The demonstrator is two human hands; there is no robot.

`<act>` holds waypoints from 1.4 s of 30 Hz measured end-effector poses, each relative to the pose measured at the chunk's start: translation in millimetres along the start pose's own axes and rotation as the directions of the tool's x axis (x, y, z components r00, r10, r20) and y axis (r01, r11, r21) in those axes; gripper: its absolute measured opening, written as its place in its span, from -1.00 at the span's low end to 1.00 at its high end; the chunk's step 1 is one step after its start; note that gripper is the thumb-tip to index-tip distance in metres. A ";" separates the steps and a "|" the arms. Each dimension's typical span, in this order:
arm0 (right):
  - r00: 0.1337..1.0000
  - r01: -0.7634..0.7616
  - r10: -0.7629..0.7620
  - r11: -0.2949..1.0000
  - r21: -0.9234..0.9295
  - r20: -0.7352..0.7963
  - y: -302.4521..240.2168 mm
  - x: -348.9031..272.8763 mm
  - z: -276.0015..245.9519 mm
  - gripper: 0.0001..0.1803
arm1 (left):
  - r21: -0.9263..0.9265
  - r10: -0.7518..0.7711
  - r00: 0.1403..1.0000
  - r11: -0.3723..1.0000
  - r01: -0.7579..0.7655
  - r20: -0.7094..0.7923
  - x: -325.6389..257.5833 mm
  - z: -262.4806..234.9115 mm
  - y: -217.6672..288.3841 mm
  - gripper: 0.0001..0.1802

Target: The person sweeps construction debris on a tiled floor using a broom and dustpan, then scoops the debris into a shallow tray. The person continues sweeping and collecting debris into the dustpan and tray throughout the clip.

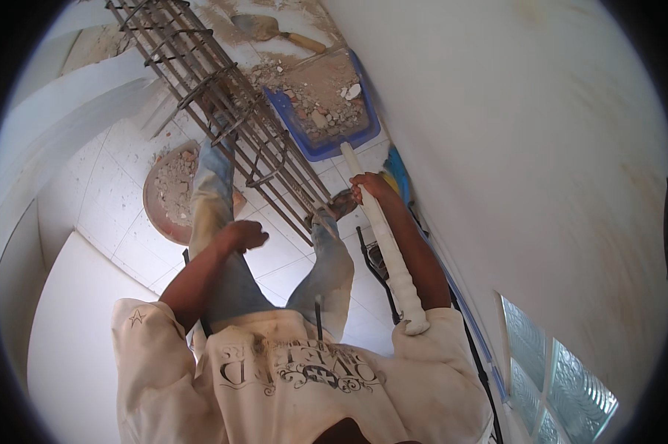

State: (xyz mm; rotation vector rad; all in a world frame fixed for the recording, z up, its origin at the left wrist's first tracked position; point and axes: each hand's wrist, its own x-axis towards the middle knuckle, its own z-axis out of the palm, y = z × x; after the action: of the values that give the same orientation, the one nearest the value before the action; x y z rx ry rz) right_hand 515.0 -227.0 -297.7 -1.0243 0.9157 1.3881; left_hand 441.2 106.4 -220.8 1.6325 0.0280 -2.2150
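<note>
On tiles, blue tub and basin hold rubble; right hand grips pole.

Off-white colours the pole, deep blue the tub and reddish brown the round basin; the rubble is grey-brown flecked with white, the rebar cage rusty brown. The whitish floor shows a grid of thin joint lines. The cream shirt bears dark ornamental print, the faded blue jeans tan patches.

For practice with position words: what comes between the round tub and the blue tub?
In the head view, a jeans-clad leg and a cage of metal rods appear between them.
</note>
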 end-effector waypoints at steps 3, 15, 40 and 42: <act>1.000 0.012 -0.012 1.000 -0.004 0.005 9.4 -18.6 -6.0 -0.85 | 0.134 0.207 0.883 0.977 -0.166 -0.421 -10.1 7.0 -12.4 -0.57; 1.000 0.018 -0.020 0.995 -0.101 -0.016 -12.3 -103.3 -7.4 -0.89 | -0.462 -0.071 0.614 0.728 -0.507 -0.786 -45.3 7.1 1.0 -0.62; 0.967 -0.193 0.132 0.940 0.283 0.219 56.6 -252.2 21.3 -0.85 | -0.945 -0.547 0.770 0.180 -0.274 -0.328 -105.5 382.2 -59.9 -0.68; 0.956 -0.266 0.204 0.904 0.335 0.210 62.8 -253.5 19.4 -0.85 | -0.944 -0.548 0.775 0.100 -0.314 -0.316 -114.0 410.9 -48.3 -0.69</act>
State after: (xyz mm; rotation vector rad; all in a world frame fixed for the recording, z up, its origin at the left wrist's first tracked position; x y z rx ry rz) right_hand 449.8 -294.7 -53.3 -0.5191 1.1430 1.4133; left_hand 78.0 85.6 6.8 1.2752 1.6005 -0.8643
